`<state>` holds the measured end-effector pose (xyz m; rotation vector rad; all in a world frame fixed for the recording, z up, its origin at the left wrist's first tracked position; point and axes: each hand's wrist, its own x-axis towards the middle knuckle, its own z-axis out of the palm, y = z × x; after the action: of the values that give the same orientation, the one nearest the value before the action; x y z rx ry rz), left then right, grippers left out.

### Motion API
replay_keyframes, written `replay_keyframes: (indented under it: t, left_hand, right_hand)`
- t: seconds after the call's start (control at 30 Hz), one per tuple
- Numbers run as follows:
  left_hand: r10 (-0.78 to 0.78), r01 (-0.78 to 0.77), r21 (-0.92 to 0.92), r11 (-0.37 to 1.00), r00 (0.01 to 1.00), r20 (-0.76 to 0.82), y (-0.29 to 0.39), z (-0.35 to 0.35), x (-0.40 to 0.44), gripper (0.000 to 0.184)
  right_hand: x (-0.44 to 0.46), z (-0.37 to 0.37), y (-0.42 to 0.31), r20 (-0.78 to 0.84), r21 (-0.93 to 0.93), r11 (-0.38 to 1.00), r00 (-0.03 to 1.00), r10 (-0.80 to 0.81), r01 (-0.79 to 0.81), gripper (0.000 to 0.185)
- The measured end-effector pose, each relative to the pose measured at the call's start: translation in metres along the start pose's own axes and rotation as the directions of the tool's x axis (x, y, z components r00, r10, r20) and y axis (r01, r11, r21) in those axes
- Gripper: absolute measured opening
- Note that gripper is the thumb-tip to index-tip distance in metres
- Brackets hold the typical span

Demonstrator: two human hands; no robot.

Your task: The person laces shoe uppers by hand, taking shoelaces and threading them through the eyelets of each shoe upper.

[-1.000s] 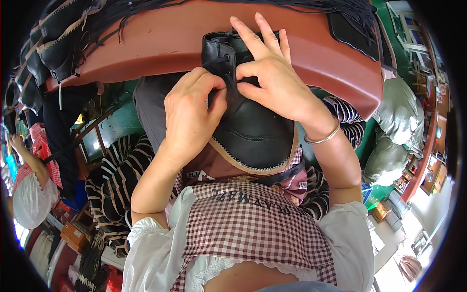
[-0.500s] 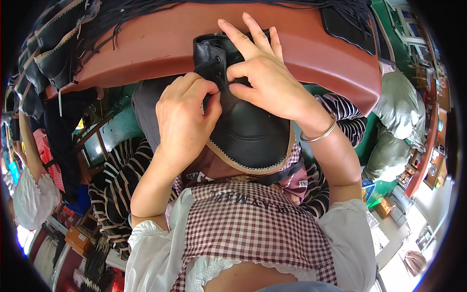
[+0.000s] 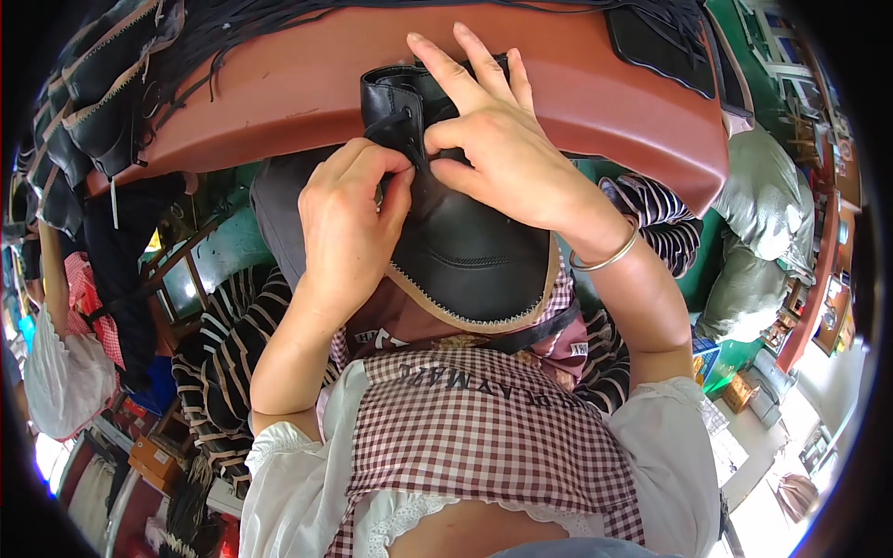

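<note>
"What has that person got there, from where you stand?"

"A black leather shoe upper (image 3: 479,265), right beneath both hands. Its rounded, zigzag-stitched end lies nearer the body than the hands, over the checked apron (image 3: 484,418), and its collar end reaches past the fingertips, across the near edge of the reddish-brown worktop (image 3: 279,88)"

"And the left hand (image 3: 349,209)?"

"Thumb and forefinger pinched together on a black lace (image 3: 383,124). It shows just beyond those fingertips, leading up to an eyelet (image 3: 406,112)"

"The right hand (image 3: 507,153) looks half spread to me"

"It is. Thumb and forefinger curl in just beside the left hand's fingertips, though I can't tell whether they have hold of the lace too. The other three fingers fan out, away from the body, over the collar. A bangle (image 3: 609,256) circles that wrist"

"What else lies about?"

"Loose black laces (image 3: 251,20) well beyond the left hand, on the far part of the worktop, and a flat black panel (image 3: 651,56) beyond the right hand, off to its right. More black uppers (image 3: 100,74) sit far to the left of the left hand; grey-green sacks (image 3: 758,205) stand well to the right of the right one"
</note>
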<state>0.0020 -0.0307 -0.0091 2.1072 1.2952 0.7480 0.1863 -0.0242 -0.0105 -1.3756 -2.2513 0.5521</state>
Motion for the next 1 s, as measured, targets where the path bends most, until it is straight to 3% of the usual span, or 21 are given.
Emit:
replay_keyframes:
  t: [0.13,0.2,0.53,0.6,0.67,0.7,0.73,0.77,0.8,0.83,0.87,0.9,0.93,0.97,1.0]
  left_hand:
    - [-0.060,0.058,-0.083,0.995,0.998,-0.020,-0.004,0.004,-0.003,0.007]
    - [-0.140,0.136,-0.218,0.966,0.990,-0.001,-0.005,0.004,-0.002,0.006]
    - [-0.165,0.170,-0.264,0.950,0.985,0.040,-0.012,0.007,-0.001,0.007]
    - [-0.208,0.231,-0.407,0.884,0.973,0.101,-0.016,0.008,-0.001,0.014]
    - [-0.221,0.267,-0.389,0.882,0.962,0.161,-0.019,0.004,0.000,0.018]
    - [-0.239,0.306,-0.375,0.875,0.947,0.216,-0.022,0.002,-0.001,0.021]
    - [-0.245,0.311,-0.378,0.872,0.946,0.212,-0.025,0.001,-0.001,0.021]
    - [-0.195,0.267,-0.378,0.887,0.957,0.217,-0.028,0.001,0.000,0.024]
    - [-0.142,0.219,-0.378,0.900,0.965,0.220,-0.030,0.001,0.001,0.026]
    - [-0.143,0.218,-0.380,0.899,0.966,0.215,-0.030,0.001,0.002,0.026]
    - [-0.182,0.264,-0.448,0.854,0.959,0.219,-0.027,-0.001,0.002,0.023]
    - [-0.220,0.308,-0.512,0.802,0.949,0.226,-0.026,-0.002,0.002,0.020]
    - [-0.222,0.309,-0.513,0.801,0.949,0.225,-0.025,-0.003,-0.001,0.020]
    - [-0.195,0.230,-0.413,0.881,0.973,0.126,-0.025,-0.005,-0.004,0.016]
    - [-0.151,0.154,-0.296,0.943,0.988,0.031,-0.024,-0.007,-0.005,0.013]
  right_hand:
    - [0.000,0.000,-0.003,-0.005,-0.036,0.999,1.000,0.004,-0.004,0.007]
    - [0.000,0.001,-0.003,-0.014,-0.042,0.999,1.000,0.005,-0.006,0.007]
    - [-0.002,0.002,-0.002,-0.060,-0.080,0.996,0.997,-0.040,0.035,0.005]
    - [-0.003,-0.009,-0.002,-0.098,-0.105,0.994,0.994,-0.044,0.034,0.005]
    - [-0.009,-0.040,0.001,-0.170,-0.209,0.977,0.983,-0.065,0.028,0.009]
    - [-0.015,-0.063,0.010,-0.033,0.283,0.958,0.998,0.055,-0.044,0.010]
    - [-0.022,-0.087,0.020,0.148,0.690,0.703,0.984,0.095,-0.172,0.013]
    - [-0.034,-0.111,0.027,0.169,0.831,0.528,0.984,0.059,-0.174,0.013]
    - [-0.047,-0.136,0.034,0.179,0.929,0.326,0.984,0.021,-0.176,0.015]
    - [-0.057,-0.162,0.038,0.081,0.904,0.420,0.996,0.023,-0.083,0.016]
    - [-0.094,-0.192,0.049,-0.184,0.958,0.274,0.907,0.379,0.080,0.022]
    - [-0.104,-0.222,0.063,-0.181,0.958,0.275,0.908,0.377,0.077,0.022]
    - [-0.107,-0.253,0.076,-0.386,0.915,0.240,0.875,0.291,0.324,0.016]
    - [-0.103,-0.267,0.079,-0.581,0.813,0.183,0.785,0.213,0.552,0.015]
    - [-0.105,-0.267,0.082,-0.584,0.811,0.184,0.784,0.211,0.555,0.015]
